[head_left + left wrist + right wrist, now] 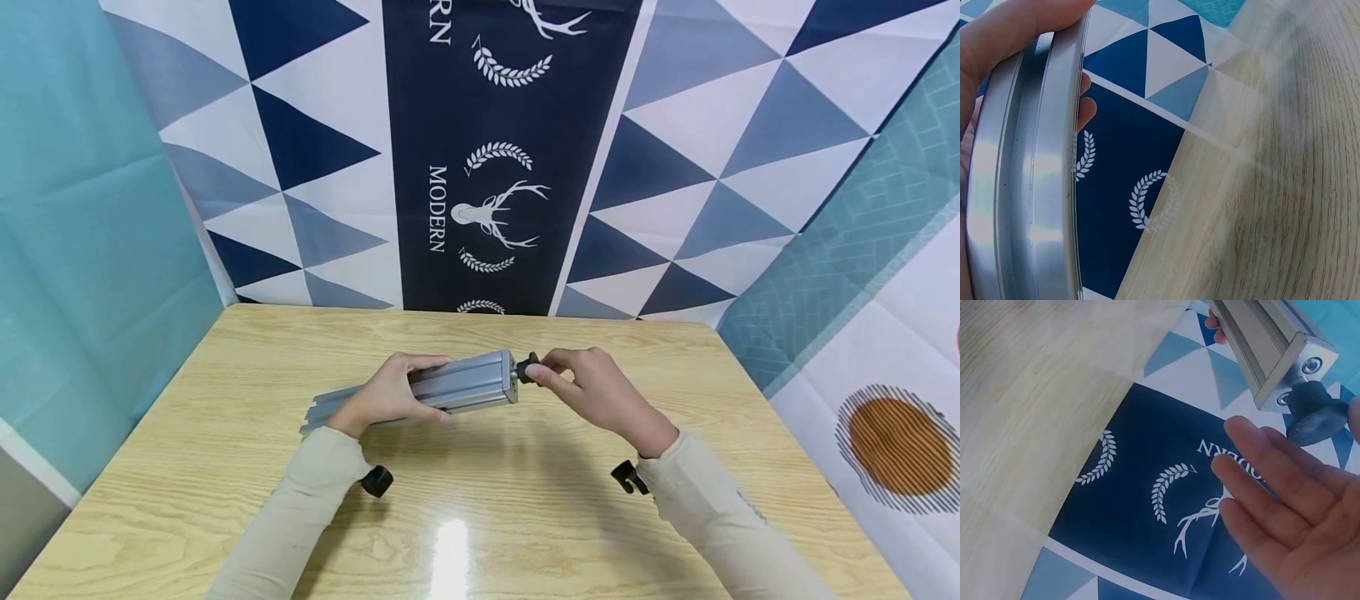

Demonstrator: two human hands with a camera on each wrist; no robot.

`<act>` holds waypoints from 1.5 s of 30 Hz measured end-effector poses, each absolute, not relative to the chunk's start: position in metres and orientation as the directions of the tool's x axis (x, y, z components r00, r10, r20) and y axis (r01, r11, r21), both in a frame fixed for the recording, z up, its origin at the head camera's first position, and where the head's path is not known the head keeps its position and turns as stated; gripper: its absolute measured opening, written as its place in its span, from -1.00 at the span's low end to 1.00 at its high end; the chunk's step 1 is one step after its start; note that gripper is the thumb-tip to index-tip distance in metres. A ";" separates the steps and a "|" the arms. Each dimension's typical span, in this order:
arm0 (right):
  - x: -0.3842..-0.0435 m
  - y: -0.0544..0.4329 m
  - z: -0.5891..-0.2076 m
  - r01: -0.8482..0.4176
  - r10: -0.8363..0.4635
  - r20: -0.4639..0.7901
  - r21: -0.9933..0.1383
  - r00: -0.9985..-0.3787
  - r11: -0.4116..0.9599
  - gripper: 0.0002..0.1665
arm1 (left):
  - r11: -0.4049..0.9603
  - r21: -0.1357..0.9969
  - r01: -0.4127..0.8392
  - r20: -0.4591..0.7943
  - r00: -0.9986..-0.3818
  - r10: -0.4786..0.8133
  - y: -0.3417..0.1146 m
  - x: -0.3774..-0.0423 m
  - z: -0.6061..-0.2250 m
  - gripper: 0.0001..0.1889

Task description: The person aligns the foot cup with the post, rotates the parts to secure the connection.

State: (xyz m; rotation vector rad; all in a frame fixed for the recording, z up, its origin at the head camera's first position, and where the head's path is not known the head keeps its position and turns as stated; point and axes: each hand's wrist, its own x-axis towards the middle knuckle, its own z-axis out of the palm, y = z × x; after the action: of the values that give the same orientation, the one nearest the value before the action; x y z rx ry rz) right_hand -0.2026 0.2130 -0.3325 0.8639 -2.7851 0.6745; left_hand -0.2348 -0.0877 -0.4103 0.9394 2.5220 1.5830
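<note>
A silver aluminium profile bar (468, 380) slants above the table, its lengthwise groove plain in the left wrist view. My left hand (386, 393) grips it around the middle, thumb on the near side and fingers over the far side. A black levelling foot (1316, 415) with a flared base projects from the right end plate (1294, 369), where screw heads also show. Thumb and index finger of my right hand (596, 390) pinch the foot at its base. The other right fingers are extended in the right wrist view.
Beneath the bar is a wood-grain table (480, 492). A patterned cloth (322, 150) with triangles and deer prints hangs behind its back edge. Teal cloth (97, 217) stands on the left, another patterned cloth on the right. Black wrist mounts (377, 481) stick out from both sleeves.
</note>
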 end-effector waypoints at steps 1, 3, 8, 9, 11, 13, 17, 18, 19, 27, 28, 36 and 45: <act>-0.203 0.213 -0.333 -0.558 -0.495 0.257 -0.376 -0.830 0.740 -0.52 | 0.304 0.826 0.475 0.288 -0.819 0.497 -0.088 -0.235 -0.410 -0.23; -0.202 0.214 -0.332 -0.535 -0.487 0.222 -0.384 -0.845 0.753 -0.47 | 0.304 0.827 0.472 0.285 -0.820 0.496 -0.088 -0.235 -0.410 -0.23; -0.200 0.220 -0.325 -0.515 -0.504 0.142 -0.397 -0.852 0.759 -0.34 | 0.313 0.832 0.458 0.275 -0.830 0.485 -0.086 -0.235 -0.409 -0.23; -0.200 0.221 -0.323 -0.527 -0.518 0.140 -0.399 -0.844 0.751 -0.32 | 0.314 0.832 0.457 0.273 -0.831 0.485 -0.085 -0.235 -0.409 -0.23; -0.200 0.223 -0.320 -0.567 -0.560 0.147 -0.395 -0.815 0.723 -0.25 | 0.316 0.832 0.455 0.271 -0.831 0.485 -0.085 -0.235 -0.408 -0.22; -0.200 0.225 -0.318 -0.616 -0.607 0.165 -0.392 -0.778 0.683 -0.16 | 0.315 0.833 0.455 0.268 -0.830 0.490 -0.084 -0.236 -0.409 -0.22; -0.201 0.225 -0.318 -0.703 -0.681 0.209 -0.358 -0.702 0.614 -0.18 | 0.306 0.832 0.462 0.275 -0.824 0.496 -0.082 -0.237 -0.409 -0.23; -0.201 0.225 -0.318 -0.712 -0.685 0.219 -0.348 -0.695 0.610 -0.21 | 0.304 0.833 0.463 0.277 -0.824 0.494 -0.082 -0.237 -0.409 -0.23; -0.201 0.224 -0.319 -0.713 -0.682 0.226 -0.338 -0.695 0.614 -0.27 | 0.302 0.833 0.463 0.280 -0.824 0.492 -0.082 -0.237 -0.409 -0.23; -0.206 0.219 -0.331 -0.600 -0.572 0.196 -0.368 -0.797 0.710 -0.53 | 0.321 0.814 0.485 0.280 -0.811 0.514 -0.084 -0.236 -0.409 -0.23; -0.206 0.219 -0.332 -0.586 -0.561 0.185 -0.372 -0.807 0.720 -0.49 | 0.319 0.813 0.487 0.282 -0.809 0.516 -0.084 -0.236 -0.409 -0.23; -0.204 0.223 -0.324 -0.561 -0.569 0.114 -0.401 -0.815 0.724 -0.33 | 0.304 0.827 0.473 0.285 -0.818 0.499 -0.084 -0.235 -0.409 -0.23; -0.203 0.222 -0.315 -0.697 -0.674 0.208 -0.351 -0.709 0.625 -0.26 | 0.311 0.836 0.453 0.269 -0.831 0.487 -0.086 -0.235 -0.407 -0.24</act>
State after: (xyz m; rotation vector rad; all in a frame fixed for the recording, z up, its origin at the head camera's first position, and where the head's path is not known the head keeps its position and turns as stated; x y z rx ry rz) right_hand -0.2033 0.2219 -0.3147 1.1743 -2.7804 0.6373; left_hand -0.2348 -0.0858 -0.4074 0.9022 2.5166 1.5861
